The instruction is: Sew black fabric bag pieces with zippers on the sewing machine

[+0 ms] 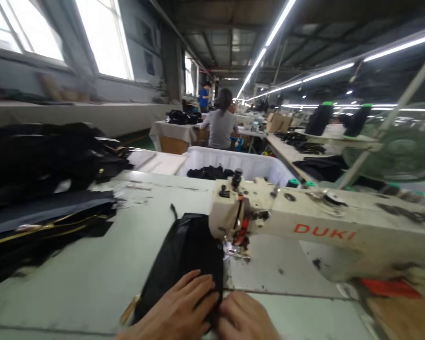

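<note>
A black fabric piece lies on the pale sewing table, its right edge beside the presser foot of the sewing machine. My left hand rests on the lower part of the piece, fingers stretched over the cloth. Close to it, my right hand is closed at the piece's lower right edge, fingertips curled in and partly hidden. A small gold-coloured bit shows at the lower left edge of the cloth. At the far end a short dark strip sticks out.
Dark fabric pieces with gold-coloured edging are heaped at the left. Behind the machine stands a white bin with black cloth inside. Farther off, a person in a grey top sits facing away. A green fan is at the right.
</note>
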A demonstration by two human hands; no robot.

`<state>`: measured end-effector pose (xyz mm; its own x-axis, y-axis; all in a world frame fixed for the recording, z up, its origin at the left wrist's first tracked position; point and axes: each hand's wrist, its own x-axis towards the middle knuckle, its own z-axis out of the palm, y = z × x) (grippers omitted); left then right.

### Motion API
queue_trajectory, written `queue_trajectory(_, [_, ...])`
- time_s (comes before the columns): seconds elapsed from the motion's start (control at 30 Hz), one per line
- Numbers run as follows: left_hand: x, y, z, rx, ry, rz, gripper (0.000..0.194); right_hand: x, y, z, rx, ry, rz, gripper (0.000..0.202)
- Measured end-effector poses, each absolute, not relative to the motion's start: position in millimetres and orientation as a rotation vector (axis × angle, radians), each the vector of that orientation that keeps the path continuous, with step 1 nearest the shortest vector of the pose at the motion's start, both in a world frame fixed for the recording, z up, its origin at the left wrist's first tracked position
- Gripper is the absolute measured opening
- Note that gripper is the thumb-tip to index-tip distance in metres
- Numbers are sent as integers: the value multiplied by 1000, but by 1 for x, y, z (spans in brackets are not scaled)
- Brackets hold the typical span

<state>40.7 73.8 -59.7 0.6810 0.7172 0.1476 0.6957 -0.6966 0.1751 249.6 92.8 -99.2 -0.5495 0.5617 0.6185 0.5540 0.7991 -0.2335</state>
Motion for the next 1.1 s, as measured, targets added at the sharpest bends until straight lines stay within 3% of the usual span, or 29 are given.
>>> queue_trajectory(0.4, [42, 92, -35, 2744, 1157, 385, 43, 247, 112, -88, -692, -2422, -51, 54])
queue_trajectory(0.57, [41, 91, -34, 2727, 1106, 432, 27, 247, 122, -93, -713, -2461, -21, 30])
queue_trajectory(0.77, [37, 98, -34, 2785, 987, 410, 30, 251, 131, -97, -709, -2421, -41, 15])
queue_trajectory(1.1, [32, 131, -54, 2706, 939, 484, 32, 259, 143, -115, -905, -2412, -224, 30])
